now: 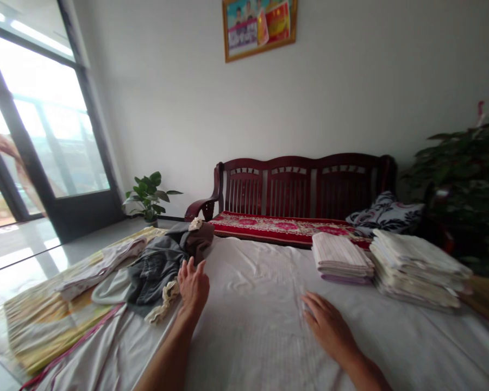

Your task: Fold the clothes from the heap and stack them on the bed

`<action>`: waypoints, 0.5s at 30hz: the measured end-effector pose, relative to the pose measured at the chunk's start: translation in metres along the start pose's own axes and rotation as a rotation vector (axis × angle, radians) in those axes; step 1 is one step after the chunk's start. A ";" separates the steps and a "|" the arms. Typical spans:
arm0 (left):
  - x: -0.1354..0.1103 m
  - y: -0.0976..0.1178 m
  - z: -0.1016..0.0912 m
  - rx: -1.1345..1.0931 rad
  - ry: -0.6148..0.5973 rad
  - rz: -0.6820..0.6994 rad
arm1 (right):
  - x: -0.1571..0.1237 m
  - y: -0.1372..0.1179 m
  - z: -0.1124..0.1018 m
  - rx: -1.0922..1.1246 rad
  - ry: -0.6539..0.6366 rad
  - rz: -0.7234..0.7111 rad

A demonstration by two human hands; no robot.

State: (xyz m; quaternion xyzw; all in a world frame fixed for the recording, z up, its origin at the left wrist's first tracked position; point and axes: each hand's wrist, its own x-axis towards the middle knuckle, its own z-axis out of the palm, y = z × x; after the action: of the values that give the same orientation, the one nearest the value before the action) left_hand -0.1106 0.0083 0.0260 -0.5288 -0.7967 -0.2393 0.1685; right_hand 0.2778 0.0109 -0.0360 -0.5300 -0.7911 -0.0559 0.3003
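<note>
In the head view, the white cloth [248, 326] lies spread between and beneath the hands, its near edge cut off by the frame. The left hand [193, 285] is open, fingers parted, at the right side of a dark grey garment [157, 266]; its palm is hidden, and whether the fingertips touch the garment is unclear. The right hand [328, 323] is also open, palm down over the cloth, its underside hidden. The garment's heaped folds obscure its shape. Far right, leafy foliage [468, 179] is dim and cut off; the folded white stack [419, 266] partly hides the sofa [293, 184]. At the far left, a small dark pot [151, 222] holds a green plant [149, 194]. The wall frame [261, 53], cropped above, contains a picture with illegible lettering.
</note>
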 end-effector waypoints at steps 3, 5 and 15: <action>0.016 -0.013 -0.005 0.084 -0.056 -0.064 | -0.001 0.001 0.003 0.013 0.012 -0.002; 0.027 -0.020 -0.007 0.112 -0.142 -0.078 | -0.002 0.003 0.005 0.018 0.021 -0.001; 0.071 -0.049 -0.016 0.067 -0.278 -0.124 | -0.003 0.000 0.001 0.008 -0.009 0.002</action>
State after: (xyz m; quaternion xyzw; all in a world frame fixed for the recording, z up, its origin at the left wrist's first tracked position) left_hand -0.1827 0.0373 0.0668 -0.5007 -0.8510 -0.1467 0.0591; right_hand 0.2783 0.0093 -0.0383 -0.5298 -0.7921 -0.0502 0.2990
